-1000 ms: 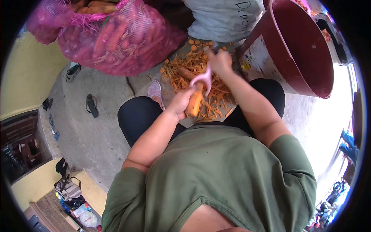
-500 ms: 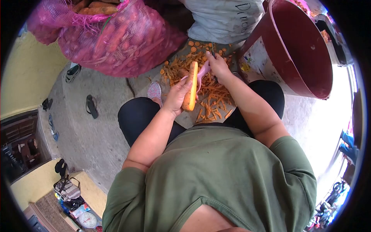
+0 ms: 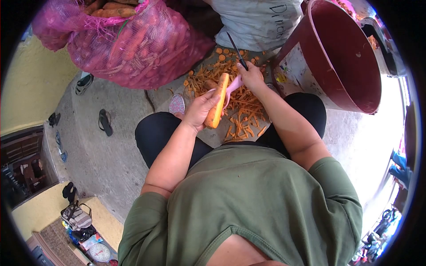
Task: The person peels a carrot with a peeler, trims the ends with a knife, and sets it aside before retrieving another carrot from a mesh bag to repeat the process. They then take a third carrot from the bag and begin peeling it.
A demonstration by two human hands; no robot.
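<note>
My left hand (image 3: pixel 198 111) is wrapped round a partly peeled carrot (image 3: pixel 217 104), which points away from me and shows a bright orange side. In my right hand (image 3: pixel 252 77) is a pink peeler (image 3: pixel 231 90), its head close beside the carrot. A dark-bladed knife (image 3: pixel 237 51) also sticks out of the same hand, pointing up and to the left. Beneath both hands, orange peelings (image 3: pixel 246 106) and round carrot slices (image 3: pixel 222 57) lie scattered on the floor.
A pink mesh sack (image 3: pixel 146 48) full of carrots stands at the upper left, with a white sack (image 3: pixel 257 24) beside it. At the right a large dark red bucket (image 3: pixel 310 57) leans towards me. Loose slippers (image 3: pixel 105 123) lie on the concrete floor at left.
The knife in my right hand has swung and its blade now shows at full length, pointing up-left. My left hand and the carrot have shifted slightly, the carrot tilting a little more to the right.
</note>
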